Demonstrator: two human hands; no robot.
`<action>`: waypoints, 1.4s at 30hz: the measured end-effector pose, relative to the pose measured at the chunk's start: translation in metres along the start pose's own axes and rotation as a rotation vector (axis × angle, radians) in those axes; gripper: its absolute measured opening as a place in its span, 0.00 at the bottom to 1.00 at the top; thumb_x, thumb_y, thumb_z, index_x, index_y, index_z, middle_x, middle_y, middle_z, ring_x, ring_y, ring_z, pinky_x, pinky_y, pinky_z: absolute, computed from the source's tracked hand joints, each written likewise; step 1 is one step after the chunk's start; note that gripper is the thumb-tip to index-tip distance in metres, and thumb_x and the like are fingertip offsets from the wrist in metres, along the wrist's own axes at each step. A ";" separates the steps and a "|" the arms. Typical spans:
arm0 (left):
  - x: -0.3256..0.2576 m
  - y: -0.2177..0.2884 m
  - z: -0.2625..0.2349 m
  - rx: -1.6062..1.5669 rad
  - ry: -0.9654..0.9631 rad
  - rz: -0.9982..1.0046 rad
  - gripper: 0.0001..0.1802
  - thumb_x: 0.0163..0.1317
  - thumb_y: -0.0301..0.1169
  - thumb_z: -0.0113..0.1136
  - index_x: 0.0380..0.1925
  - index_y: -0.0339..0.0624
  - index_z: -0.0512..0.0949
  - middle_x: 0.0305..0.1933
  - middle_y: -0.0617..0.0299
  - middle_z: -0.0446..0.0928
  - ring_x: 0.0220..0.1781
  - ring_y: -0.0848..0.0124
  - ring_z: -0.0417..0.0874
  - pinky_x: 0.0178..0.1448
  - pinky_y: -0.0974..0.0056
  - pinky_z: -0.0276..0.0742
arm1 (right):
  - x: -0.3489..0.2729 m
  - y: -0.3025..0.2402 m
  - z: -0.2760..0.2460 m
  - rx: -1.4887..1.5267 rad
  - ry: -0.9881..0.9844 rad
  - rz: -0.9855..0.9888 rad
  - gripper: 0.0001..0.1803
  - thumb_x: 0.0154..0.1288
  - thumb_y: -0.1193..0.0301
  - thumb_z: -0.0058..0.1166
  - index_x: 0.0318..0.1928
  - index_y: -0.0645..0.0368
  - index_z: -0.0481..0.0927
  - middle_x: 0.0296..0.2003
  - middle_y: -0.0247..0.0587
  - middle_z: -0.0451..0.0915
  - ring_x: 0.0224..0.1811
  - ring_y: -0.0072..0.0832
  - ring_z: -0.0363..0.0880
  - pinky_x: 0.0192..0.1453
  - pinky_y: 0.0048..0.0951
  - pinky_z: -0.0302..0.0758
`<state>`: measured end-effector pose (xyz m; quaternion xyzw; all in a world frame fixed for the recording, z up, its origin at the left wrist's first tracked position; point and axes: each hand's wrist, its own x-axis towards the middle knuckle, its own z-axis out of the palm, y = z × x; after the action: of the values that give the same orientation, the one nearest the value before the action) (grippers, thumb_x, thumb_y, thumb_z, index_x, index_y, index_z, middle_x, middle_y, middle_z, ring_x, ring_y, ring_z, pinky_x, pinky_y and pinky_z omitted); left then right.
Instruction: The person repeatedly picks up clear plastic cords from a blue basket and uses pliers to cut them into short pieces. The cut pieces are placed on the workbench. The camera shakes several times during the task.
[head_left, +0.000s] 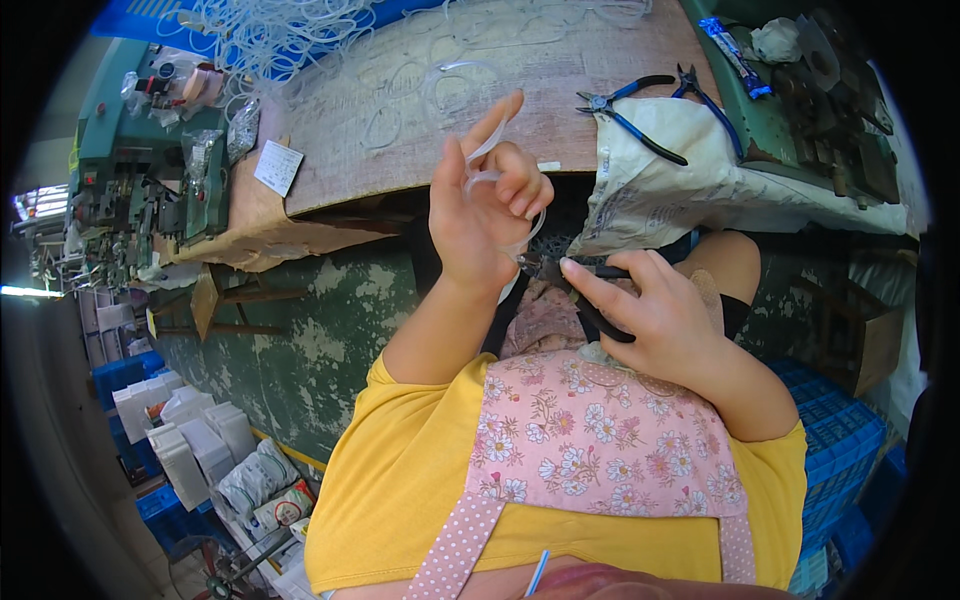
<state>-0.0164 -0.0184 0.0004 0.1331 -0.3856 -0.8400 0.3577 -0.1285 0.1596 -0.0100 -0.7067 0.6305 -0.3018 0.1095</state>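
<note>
Tubing of clear plastic, bent into a loop, is pinched in the left hand between thumb and curled fingers, with the index finger extended upward past the loop. The hand is raised above the lap, so the loop's lower arc hangs free below the pinch and meets the tool coming from the other side. The right hand is clenched around black-handled pliers; the index finger lies straight along the tool, apparently to steady it. The tool's nose sits just below and to the right of the left-hand pinch, at the loop's lower end; whether it bites the tubing cannot be told. Beyond the raised hand, the wooden bench carries many similar clear loops. To the right of the grip, blue-handled pliers rest on a white sack, within reach. A floral apron covers the lap beneath both hands.
</note>
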 end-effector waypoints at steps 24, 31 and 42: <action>0.070 0.042 -0.107 1.928 0.212 0.394 0.26 0.65 0.48 0.55 0.51 0.36 0.77 0.53 0.45 0.76 0.58 0.48 0.75 0.63 0.51 0.65 | -0.010 0.007 -0.004 0.334 -0.053 -0.087 0.40 0.43 0.73 0.66 0.63 0.48 0.73 0.51 0.46 0.70 0.52 0.45 0.70 0.54 0.43 0.68; 0.102 0.063 -0.166 2.201 0.380 0.090 0.18 0.64 0.43 0.57 0.37 0.35 0.77 0.44 0.48 0.78 0.49 0.50 0.77 0.56 0.49 0.67 | -0.015 0.008 -0.001 0.347 -0.048 -0.051 0.41 0.43 0.73 0.65 0.64 0.49 0.71 0.52 0.47 0.70 0.53 0.45 0.71 0.55 0.44 0.69; 0.031 -0.002 -0.049 -0.054 0.029 0.133 0.31 0.55 0.20 0.42 0.63 0.39 0.61 0.36 0.53 0.74 0.38 0.65 0.75 0.49 0.61 0.73 | 0.007 0.004 -0.002 0.277 0.136 0.178 0.39 0.48 0.78 0.63 0.65 0.53 0.71 0.52 0.45 0.73 0.46 0.37 0.76 0.49 0.30 0.75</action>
<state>-0.0146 -0.0662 -0.0329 0.1094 -0.3655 -0.8226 0.4217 -0.1326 0.1524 -0.0081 -0.6040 0.6491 -0.4220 0.1891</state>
